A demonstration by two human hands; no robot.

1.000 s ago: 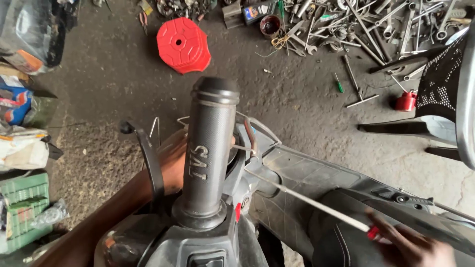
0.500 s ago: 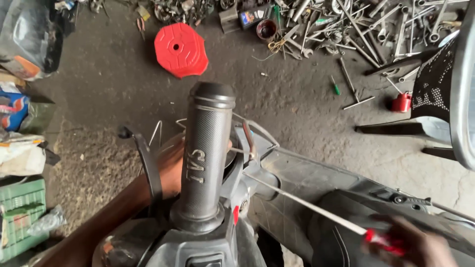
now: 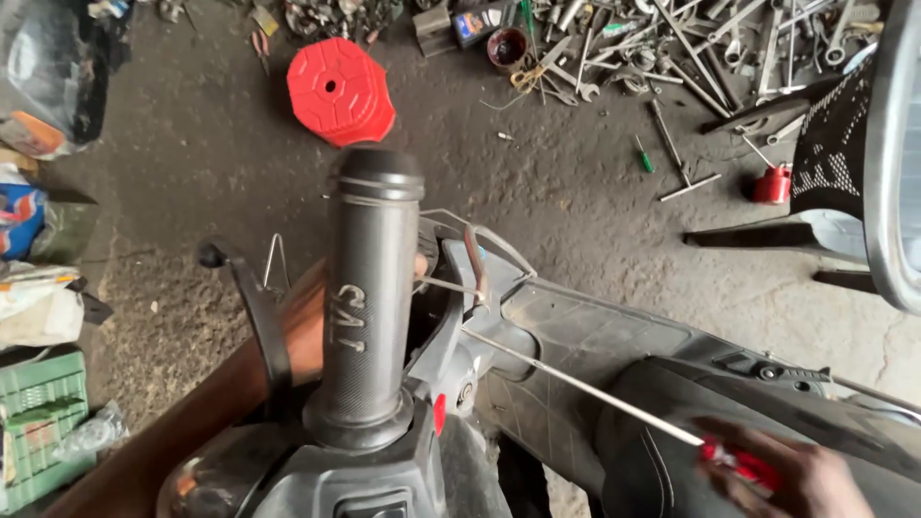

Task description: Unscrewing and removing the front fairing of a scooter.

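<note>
Right hand [image 3: 796,475] is closed around the red handle of a long thin-shaft screwdriver [image 3: 595,393], bottom right of the head view. Shaft runs up-left across the dark scooter bodywork [image 3: 614,355], tip landing just beside the grey switch housing [image 3: 451,364] at the base of the dark grey rubber handlebar grip [image 3: 369,297]. Exact tip contact point is hidden behind the housing.

Left hand [image 3: 307,331] sits behind the grip, next to the black brake lever [image 3: 254,307]. Mostly blocked, so I can't tell whether it's open or clamped on something.

Risks as I judge them:
- Long shaft held at a shallow angle: the tip could slip out and scar the plastic housing.
- Left hand is close to the tip's line, so a slip could jab it.
- Thin metal cable [image 3: 446,285] near the tip could get snagged.

Red round plastic lid [image 3: 338,91] and scattered spanners [image 3: 672,48] lie on the concrete floor [image 3: 576,211], well apart.
</note>
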